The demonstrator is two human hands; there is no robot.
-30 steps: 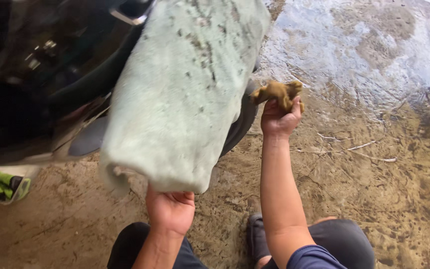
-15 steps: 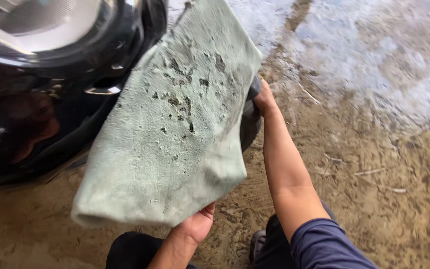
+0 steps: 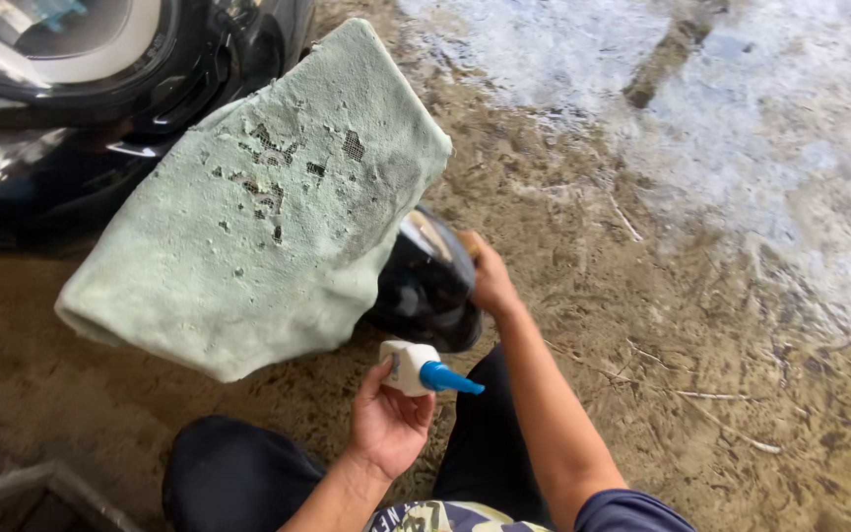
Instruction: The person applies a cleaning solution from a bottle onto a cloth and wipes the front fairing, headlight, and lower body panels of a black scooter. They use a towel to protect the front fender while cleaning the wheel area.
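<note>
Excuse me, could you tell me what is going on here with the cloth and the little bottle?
A person crouches on dirty, wet ground beside a glossy black vehicle. The left hand holds a small white bottle with a blue nozzle. The right hand reaches to the vehicle's black rounded part, partly hidden behind it. A worn, pale green cloth hangs draped over the bodywork.

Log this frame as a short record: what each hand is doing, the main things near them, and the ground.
left hand: holds a small white bottle with blue nozzle
right hand: pressed against the glossy black vehicle panel; anything it grips is hidden
cloth: worn pale-green towel draped over the black vehicle body
ground: wet, muddy concrete floor
</note>
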